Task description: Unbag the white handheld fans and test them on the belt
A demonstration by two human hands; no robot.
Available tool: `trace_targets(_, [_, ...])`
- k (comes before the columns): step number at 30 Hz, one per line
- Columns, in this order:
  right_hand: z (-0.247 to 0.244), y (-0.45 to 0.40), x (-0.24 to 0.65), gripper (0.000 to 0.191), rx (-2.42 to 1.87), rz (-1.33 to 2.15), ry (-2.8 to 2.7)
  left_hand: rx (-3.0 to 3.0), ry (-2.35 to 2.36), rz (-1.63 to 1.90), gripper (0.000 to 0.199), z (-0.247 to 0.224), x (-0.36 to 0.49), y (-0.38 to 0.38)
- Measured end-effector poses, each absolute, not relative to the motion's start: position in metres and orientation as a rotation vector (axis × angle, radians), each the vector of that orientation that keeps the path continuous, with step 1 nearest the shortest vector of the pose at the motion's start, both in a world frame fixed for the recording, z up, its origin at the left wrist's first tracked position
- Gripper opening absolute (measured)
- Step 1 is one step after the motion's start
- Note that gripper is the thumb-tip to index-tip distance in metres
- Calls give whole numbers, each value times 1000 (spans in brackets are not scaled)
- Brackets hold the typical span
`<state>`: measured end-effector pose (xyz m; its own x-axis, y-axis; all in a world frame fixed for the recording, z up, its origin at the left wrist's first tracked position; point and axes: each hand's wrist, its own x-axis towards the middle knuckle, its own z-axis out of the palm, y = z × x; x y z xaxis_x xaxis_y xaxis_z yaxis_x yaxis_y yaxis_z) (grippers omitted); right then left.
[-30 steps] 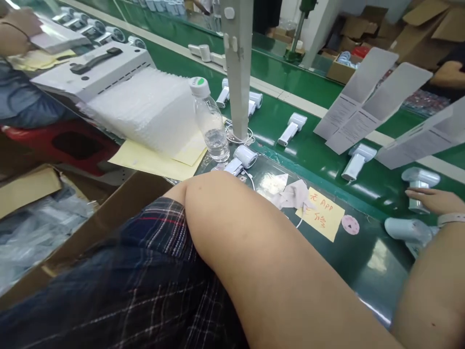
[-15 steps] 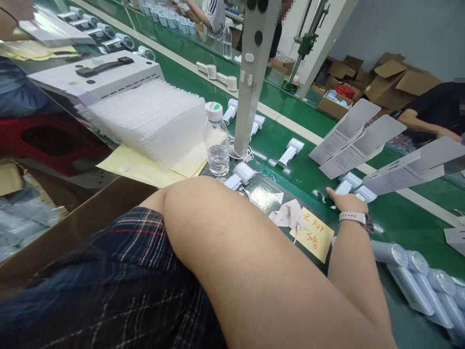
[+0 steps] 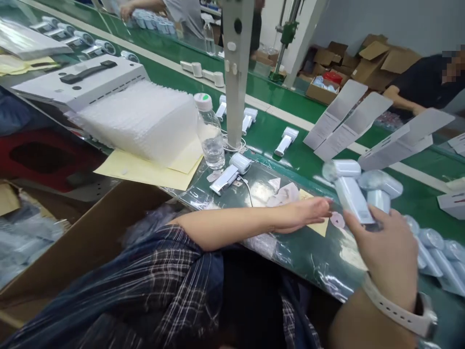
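Dark green table (image 3: 316, 257). Right hand (image 3: 394, 242) pinches unit A (image 3: 352, 194) by its handle end — A at its 11 o'clock, long axis 11-to-5. Unit B (image 3: 387, 185) at 12; can't tell if gripped. Left hand (image 3: 310, 213) apart at A's 8, fingers extended — table edge at its 6. Units (image 3: 446, 266) crowd right hand's 3.

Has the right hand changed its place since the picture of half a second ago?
Yes. Judged against the yellow note, the right hand has moved down and farther right in the view: before, its middle was higher than the note's; now it is lower.
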<state>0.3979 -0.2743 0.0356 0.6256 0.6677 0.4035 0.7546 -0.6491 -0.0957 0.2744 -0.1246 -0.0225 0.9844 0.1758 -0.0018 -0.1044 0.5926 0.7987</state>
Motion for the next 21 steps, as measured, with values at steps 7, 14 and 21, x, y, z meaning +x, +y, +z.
trace_targets(7, [2,-254,337,65,-2266,-153,-1454,611,179,226,61,-32,275,-104])
trace_targets(14, [-38,-238,367,37,-2297,153,-1027,786,78,344,66,-20,264,-73])
trace_targets(21, [-58,-226,345,7,-2301,260,-1225,947,137,506,62,-16,260,-68])
